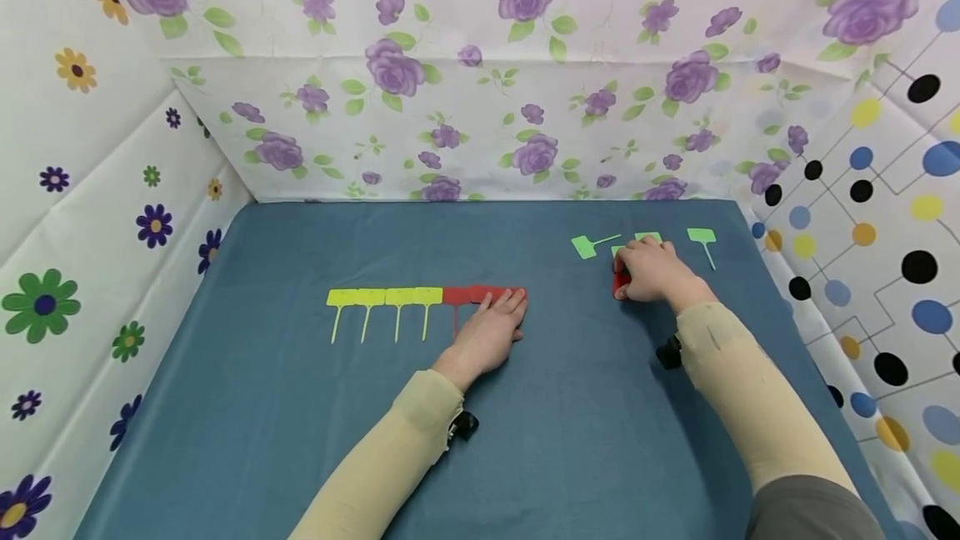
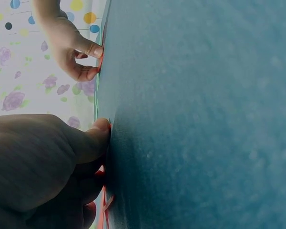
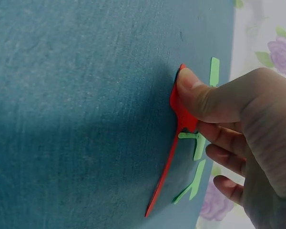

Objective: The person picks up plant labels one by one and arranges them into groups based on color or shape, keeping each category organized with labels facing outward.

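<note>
A row of T-shaped plastic plant labels lies on the blue cloth, with several yellow labels (image 1: 341, 297) at the left and red labels (image 1: 455, 296) continuing to the right. My left hand (image 1: 487, 336) rests on the right end of the red ones, fingers extended over them and partly hiding them. To the right, my right hand (image 1: 660, 269) pinches another red plant label (image 3: 183, 112) between thumb and fingers. Its thin stem points away from the fingers in the right wrist view. Close behind that hand are green plant labels (image 1: 648, 236), partly covered by it.
One loose green label (image 1: 584, 247) lies tilted at the back, and another green label (image 1: 701, 235) lies farther right. A flowered sheet (image 1: 536, 152) rises along the table's back edge, with patterned sheets at both sides. A small black wrist camera (image 1: 465, 425) sits under the left wrist.
</note>
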The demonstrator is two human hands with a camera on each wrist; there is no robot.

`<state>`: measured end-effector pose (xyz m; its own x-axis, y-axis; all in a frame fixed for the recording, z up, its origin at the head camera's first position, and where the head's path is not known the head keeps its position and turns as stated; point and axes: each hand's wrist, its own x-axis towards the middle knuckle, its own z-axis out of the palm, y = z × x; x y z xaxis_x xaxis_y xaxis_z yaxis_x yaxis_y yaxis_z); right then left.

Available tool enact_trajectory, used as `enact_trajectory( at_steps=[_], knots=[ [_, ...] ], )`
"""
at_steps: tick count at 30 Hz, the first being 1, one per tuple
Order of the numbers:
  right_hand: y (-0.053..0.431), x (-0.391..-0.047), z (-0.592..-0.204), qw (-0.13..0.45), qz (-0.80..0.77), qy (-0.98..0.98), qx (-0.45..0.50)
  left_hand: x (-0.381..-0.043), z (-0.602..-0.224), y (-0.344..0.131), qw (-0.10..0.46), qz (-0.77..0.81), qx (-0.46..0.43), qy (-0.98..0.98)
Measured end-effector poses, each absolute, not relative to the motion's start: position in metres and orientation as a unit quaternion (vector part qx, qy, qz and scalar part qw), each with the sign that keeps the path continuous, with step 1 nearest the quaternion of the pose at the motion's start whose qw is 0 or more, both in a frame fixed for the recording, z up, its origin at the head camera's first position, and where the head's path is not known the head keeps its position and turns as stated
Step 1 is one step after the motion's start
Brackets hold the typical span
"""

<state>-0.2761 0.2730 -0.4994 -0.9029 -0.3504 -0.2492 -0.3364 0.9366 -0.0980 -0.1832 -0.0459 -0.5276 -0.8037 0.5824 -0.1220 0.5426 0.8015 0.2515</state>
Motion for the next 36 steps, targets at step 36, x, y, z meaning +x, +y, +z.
enact_trajectory(
  at_steps=[36],
  knots=[
    [0.282,-0.267,-0.471,0.161,-0.099,0.968,-0.164,-0.184,-0.528,-0.045,0.100,0.099,0.293,0.946]
  ],
)
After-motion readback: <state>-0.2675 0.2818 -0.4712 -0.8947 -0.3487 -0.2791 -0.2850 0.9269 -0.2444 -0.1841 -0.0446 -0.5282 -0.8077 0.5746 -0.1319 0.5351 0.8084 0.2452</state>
